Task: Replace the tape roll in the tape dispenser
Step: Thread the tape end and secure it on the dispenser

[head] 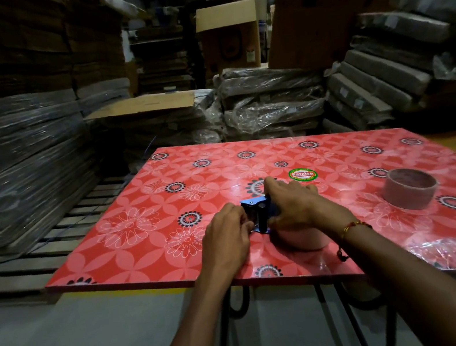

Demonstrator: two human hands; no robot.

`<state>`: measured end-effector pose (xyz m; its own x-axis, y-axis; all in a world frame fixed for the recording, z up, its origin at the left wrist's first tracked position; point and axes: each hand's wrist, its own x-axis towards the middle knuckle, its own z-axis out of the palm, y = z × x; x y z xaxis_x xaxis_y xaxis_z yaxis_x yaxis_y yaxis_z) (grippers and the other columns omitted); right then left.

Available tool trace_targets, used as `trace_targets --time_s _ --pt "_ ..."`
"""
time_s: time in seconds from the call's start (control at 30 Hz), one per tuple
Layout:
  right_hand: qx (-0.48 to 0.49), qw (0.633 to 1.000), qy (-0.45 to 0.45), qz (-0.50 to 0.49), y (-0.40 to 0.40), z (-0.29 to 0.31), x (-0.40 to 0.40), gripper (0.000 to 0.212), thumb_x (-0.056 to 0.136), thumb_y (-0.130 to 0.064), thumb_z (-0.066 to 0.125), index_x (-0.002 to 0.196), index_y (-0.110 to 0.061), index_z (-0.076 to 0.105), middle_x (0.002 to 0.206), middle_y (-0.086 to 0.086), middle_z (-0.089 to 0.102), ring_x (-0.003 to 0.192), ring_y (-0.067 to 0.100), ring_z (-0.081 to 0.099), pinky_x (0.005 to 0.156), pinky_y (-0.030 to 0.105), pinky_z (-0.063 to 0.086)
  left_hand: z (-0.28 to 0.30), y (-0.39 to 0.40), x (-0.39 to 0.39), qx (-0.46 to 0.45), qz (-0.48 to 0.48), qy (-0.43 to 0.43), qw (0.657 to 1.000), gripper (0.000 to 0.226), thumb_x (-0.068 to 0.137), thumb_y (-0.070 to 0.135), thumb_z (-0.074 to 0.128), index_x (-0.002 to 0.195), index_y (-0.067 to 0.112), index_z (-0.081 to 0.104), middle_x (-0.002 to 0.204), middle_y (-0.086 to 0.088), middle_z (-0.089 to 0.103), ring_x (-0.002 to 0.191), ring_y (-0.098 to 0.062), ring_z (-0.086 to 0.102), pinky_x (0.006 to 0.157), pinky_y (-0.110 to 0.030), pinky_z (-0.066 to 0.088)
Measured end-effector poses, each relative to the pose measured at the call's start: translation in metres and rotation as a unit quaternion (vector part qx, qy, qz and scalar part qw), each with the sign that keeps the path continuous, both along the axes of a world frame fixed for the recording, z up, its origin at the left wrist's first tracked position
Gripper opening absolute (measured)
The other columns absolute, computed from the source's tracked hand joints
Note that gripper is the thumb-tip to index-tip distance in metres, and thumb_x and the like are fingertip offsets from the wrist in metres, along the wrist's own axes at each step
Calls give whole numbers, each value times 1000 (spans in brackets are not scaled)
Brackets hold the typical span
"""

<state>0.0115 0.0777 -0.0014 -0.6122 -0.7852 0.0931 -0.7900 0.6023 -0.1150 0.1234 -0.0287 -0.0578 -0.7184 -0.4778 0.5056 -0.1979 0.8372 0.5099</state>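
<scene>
The blue metal tape dispenser (258,213) sits clamped between your left hand (227,234) and right hand (293,207), a pale tape roll (302,240) beneath your right fingers; the spare brown roll (410,188) lies well apart. A slip near the cutter risks nicked fingertips.

Bare forearms, red-and-gold thread bracelet (352,226) on right wrist

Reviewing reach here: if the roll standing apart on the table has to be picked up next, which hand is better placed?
Probably the right hand. The loose roll stands on the red table to its right, with nothing between them. The left hand grips the blue dispenser from the far side and would have to cross over.
</scene>
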Motion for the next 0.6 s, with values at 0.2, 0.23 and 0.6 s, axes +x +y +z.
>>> trace_targets --time_s 0.2,0.23,0.6 --pt "-5 999 34 -19 -1 -4 8 52 83 -35 69 119 -16 36 130 8 53 121 33 46 88 46 31 -2 -3 0 11 -14 -8 1000 20 92 20 62 78 18 48 87 2 55 82 -21 53 68 -33 39" --pt "-16 998 51 -25 -2 -8 11 49 84 -34 67 118 -17 35 129 8 54 121 33 46 90 47 32 -2 -4 0 17 -20 -9 1000 20 92 21 62 78 19 48 87 2 55 82 -21 53 69 -33 39" --pt "-35 994 89 -46 -4 -15 16 53 87 -35 63 127 -16 35 130 8 56 122 34 47 95 51 34 -8 -6 -3 6 -20 -40 999 15 89 33 66 85 22 57 100 6 54 95 -16 53 78 -37 48"
